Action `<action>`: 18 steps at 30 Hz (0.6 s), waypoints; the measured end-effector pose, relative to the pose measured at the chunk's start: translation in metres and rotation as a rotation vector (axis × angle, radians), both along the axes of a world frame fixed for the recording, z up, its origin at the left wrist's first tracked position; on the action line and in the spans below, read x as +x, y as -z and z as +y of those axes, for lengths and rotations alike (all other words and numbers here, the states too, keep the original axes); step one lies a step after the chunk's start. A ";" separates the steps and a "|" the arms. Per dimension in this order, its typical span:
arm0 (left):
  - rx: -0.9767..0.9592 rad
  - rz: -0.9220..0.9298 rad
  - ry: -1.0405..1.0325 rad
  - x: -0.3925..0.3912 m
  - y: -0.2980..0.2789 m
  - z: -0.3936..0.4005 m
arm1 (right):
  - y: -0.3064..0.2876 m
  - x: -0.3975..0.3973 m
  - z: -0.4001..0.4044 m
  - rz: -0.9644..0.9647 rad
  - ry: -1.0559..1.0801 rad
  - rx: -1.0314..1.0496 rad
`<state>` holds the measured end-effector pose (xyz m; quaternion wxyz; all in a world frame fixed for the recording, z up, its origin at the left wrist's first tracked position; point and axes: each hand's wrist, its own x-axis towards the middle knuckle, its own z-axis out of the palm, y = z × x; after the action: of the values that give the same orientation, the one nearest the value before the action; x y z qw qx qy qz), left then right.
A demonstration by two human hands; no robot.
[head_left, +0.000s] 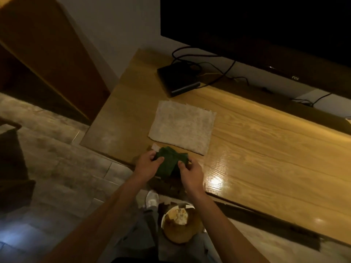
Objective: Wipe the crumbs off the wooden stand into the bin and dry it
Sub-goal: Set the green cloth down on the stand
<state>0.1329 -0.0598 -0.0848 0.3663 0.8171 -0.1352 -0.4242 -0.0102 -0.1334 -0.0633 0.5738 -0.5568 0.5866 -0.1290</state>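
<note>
A crumpled dark green cloth (169,160) lies at the front edge of the light wooden stand (266,149). My left hand (147,165) grips its left side and my right hand (190,174) pinches its right side. A pale beige towel (182,128) lies flat on the stand just behind the green cloth. On the floor below my hands stands a round bin (178,224) with a white rim and scraps inside. Whether crumbs lie on the stand I cannot make out in the dim light.
A black box (176,80) with cables sits at the back of the stand under a dark television (256,35). A wooden door (47,54) is at the left. My shoe (152,199) shows next to the bin on the tiled floor.
</note>
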 end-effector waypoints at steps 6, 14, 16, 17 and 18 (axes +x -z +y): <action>0.186 -0.324 0.363 0.021 0.012 -0.006 | 0.008 -0.002 -0.006 0.186 -0.006 -0.208; -0.116 -0.607 0.658 0.078 -0.009 -0.049 | 0.014 -0.028 -0.080 0.423 -0.365 -0.492; -0.058 -0.595 0.833 0.085 -0.009 -0.062 | 0.017 -0.029 -0.090 0.471 -0.463 -0.534; -0.020 -0.601 0.904 0.087 -0.008 -0.066 | 0.018 -0.029 -0.093 0.490 -0.496 -0.568; 0.013 -0.618 0.947 0.088 -0.008 -0.070 | 0.018 -0.029 -0.095 0.504 -0.520 -0.611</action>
<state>0.2206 -0.1296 -0.0765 0.0742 0.7557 -0.5855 -0.2840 -0.0393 -0.2281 -0.0817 0.2369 -0.8424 0.4838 -0.0084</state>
